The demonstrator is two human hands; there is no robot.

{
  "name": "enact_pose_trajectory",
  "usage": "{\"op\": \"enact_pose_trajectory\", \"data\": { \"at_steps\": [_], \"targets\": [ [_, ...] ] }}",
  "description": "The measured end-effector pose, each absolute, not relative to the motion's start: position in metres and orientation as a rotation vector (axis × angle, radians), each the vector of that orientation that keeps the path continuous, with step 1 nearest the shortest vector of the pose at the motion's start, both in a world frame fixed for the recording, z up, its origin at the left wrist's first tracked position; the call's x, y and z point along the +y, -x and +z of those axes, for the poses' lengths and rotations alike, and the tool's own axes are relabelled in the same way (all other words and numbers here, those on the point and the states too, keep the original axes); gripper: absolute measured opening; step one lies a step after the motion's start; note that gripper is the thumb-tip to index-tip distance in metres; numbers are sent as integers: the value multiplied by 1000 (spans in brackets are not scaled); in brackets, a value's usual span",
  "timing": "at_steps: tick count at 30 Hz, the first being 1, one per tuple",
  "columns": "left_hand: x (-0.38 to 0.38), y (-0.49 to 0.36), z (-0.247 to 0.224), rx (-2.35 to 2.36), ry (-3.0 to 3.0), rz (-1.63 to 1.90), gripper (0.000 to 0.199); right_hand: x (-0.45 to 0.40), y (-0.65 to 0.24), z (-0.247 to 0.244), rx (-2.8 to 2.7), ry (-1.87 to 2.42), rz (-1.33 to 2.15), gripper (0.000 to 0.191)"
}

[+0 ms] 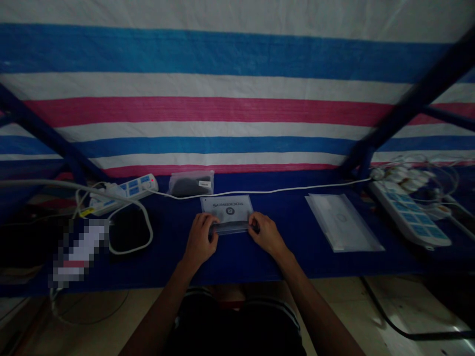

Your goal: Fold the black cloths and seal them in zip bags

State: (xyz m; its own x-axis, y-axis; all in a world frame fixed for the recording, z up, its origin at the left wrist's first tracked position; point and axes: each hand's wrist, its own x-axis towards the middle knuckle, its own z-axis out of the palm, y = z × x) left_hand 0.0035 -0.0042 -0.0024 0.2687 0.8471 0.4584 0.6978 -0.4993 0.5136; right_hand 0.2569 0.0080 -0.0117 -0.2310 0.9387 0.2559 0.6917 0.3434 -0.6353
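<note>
Bare forearms (pixel 164 305) reach over the blue table (pixel 239 264) to a translucent rectangular plastic pouch (pixel 240 212) with dark lettering, its long axis crosswise between left hand (pixel 200 240) and right hand (pixel 267 235), each clamped on its own near corner, neither nearer.

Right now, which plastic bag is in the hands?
The middle bag, with the dark round logo: left hand and right hand hold its sides. The back bag and far-right bag are untouched.
</note>
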Motion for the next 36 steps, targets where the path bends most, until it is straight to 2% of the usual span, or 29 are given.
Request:
{"op": "enact_pose_trajectory", "data": {
  "at_steps": [3,8,12,17,22,25,29,33,36],
  "targets": [
    [-6,-3,0,1382,-2301,1058,34,8,-255,-12,-1968,1470,491,16],
    [-9,0,4,1237,-2188,1107,54,7,-259,-15,-1875,1447,485,14],
    [-7,1,-1,1192,-2145,1114,63,8,-265,-18,-1658,1502,353,7],
    [-3,-2,-7,1242,-2267,1068,47,10,-269,-22,-1620,1519,343,4],
    [0,0,-10,1327,-2278,1066,32,9,-269,-19,-1651,1475,325,16],
    [0,1,-12,1340,-2268,1072,30,6,-268,-12,-1680,1435,234,20],
    [-1,1,-15,1333,-2260,1044,33,-5,-257,-4,-1727,1340,145,14],
    [-1,-1,-16,1306,-2226,1036,34,-24,-225,-6,-1917,1216,318,12],
    [-1,-2,-14,1256,-2198,1030,34,-34,-200,-9,-1986,1280,468,14]
  ]
}}
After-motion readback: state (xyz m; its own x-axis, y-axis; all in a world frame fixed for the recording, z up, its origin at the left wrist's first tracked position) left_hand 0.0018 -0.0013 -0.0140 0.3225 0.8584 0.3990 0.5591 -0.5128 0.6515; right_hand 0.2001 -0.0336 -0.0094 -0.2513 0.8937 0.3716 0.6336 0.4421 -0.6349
